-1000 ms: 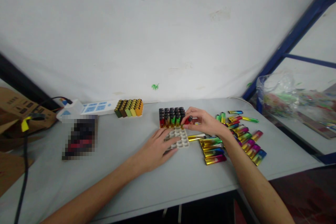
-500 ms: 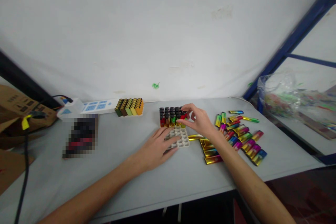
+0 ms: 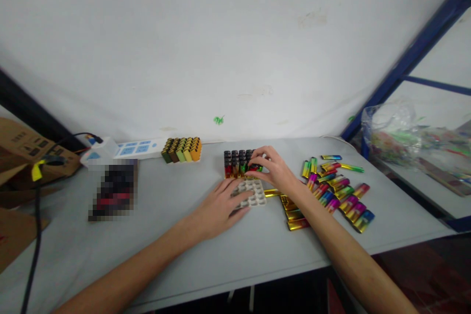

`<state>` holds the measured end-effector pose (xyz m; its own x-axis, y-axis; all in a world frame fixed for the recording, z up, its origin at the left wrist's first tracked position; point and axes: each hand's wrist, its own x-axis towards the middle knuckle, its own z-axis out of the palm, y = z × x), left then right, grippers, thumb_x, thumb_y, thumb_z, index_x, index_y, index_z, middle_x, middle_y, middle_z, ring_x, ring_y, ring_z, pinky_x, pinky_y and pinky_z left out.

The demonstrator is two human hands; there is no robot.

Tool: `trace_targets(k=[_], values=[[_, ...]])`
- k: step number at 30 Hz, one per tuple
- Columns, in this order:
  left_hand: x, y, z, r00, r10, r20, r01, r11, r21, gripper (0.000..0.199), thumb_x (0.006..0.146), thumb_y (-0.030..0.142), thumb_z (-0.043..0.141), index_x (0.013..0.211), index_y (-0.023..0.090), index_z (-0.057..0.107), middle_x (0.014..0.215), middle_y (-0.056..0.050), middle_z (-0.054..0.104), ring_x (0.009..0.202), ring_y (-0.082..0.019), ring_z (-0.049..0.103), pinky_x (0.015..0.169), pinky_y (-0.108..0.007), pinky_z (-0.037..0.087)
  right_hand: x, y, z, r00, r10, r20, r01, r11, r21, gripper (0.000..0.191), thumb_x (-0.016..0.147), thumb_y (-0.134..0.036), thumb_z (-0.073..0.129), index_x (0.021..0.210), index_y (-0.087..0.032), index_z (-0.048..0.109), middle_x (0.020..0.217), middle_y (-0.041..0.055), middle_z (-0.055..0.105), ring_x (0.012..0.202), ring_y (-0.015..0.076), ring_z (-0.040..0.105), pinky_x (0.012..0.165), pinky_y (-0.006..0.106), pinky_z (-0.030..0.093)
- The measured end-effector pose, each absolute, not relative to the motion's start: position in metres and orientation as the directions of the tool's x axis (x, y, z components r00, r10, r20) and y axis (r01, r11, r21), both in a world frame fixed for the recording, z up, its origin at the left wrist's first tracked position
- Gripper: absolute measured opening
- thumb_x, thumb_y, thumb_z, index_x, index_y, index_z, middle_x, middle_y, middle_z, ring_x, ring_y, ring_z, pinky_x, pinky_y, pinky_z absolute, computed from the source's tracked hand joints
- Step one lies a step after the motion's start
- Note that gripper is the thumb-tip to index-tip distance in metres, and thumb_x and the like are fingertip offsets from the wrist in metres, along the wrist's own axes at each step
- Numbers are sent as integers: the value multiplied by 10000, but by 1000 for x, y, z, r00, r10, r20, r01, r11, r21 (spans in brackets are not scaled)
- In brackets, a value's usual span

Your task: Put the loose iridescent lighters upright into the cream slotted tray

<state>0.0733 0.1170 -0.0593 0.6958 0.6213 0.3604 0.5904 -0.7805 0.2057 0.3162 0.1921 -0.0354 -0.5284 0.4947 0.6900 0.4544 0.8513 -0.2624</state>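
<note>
A white tray (image 3: 259,193) with rows of holes lies on the grey table, and my left hand (image 3: 222,208) rests over its left part with fingers spread. Just behind it, several lighters with black tops (image 3: 234,162) stand upright in rows. My right hand (image 3: 270,169) is at the right end of these rows, thumb and fingertips closed round a red lighter (image 3: 254,168). Under and beside my right forearm lie many loose metallic coloured lighters (image 3: 342,191), some partly hidden by the arm.
Further left stands a block of green, yellow and orange lighters (image 3: 182,150). A white power strip (image 3: 138,149) runs along the wall, with a pixelated dark item (image 3: 116,189) before it. Cardboard (image 3: 25,147) and a black cable (image 3: 37,225) are far left; plastic bags (image 3: 393,127) lie right.
My right hand has shifted slightly left over the rows, and its thumb and fingers are nearer together. The left hand and the white tray have stayed in place.
</note>
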Motion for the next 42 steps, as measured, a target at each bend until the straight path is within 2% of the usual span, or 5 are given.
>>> trace_targets(k=[19,34,36,38,42], values=[[73,117,-60,704,622,342,588,-781,208,366,1079,345,583,1435,288,646,1458,-124,573,1337,-313,522,1175,-529,456,322,194,-36,-582,521,624,446,847,-290,153,944,-356,784,1027,-239,729,1299,121,622,1243,284,594,1023,480,551],[72,117,-63,703,619,351,595,-782,185,375,1082,348,580,1445,271,637,1469,-133,553,1363,-316,509,1174,-526,470,331,197,-28,-492,522,697,521,818,-244,247,1004,-395,711,1202,-248,696,1219,117,647,1167,267,632,990,433,558],[72,117,-63,706,617,346,598,-782,173,380,1089,355,566,1453,268,631,1481,-142,545,1370,-320,508,1171,-531,474,345,201,-24,-404,572,714,639,735,-227,194,1031,-371,665,1166,-238,708,1181,122,659,1145,279,635,1009,450,541],[71,117,-64,710,617,340,601,-782,165,383,1092,357,560,1458,267,628,1494,-146,537,1375,-322,508,1171,-533,476,364,205,-21,-255,672,695,808,543,-228,193,1038,-344,635,1158,-218,716,1171,140,664,1144,309,632,1040,491,516],[71,116,-62,711,615,340,604,-782,152,396,1080,336,575,1466,267,628,1492,-153,547,1374,-325,519,1167,-533,481,408,209,-26,164,903,397,978,-98,-183,389,1016,-394,640,1315,-147,681,1277,231,647,1227,414,617,1021,555,504]])
